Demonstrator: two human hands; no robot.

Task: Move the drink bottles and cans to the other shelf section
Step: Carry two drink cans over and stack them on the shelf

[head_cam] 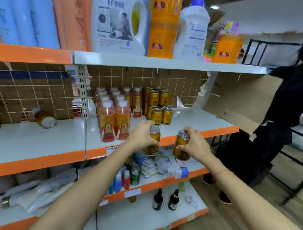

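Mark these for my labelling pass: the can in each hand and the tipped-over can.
Left-hand can (151,147), head view, gold side.
Right-hand can (180,149), head view, gold side.
Tipped-over can (46,118), head view, its side.

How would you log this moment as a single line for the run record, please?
left hand grips gold can | right hand grips second gold can | both cans off the shelf | phase: carrying

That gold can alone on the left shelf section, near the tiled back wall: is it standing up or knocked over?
Knocked over. The gold can lies on its side on the left shelf, its round end facing the camera.
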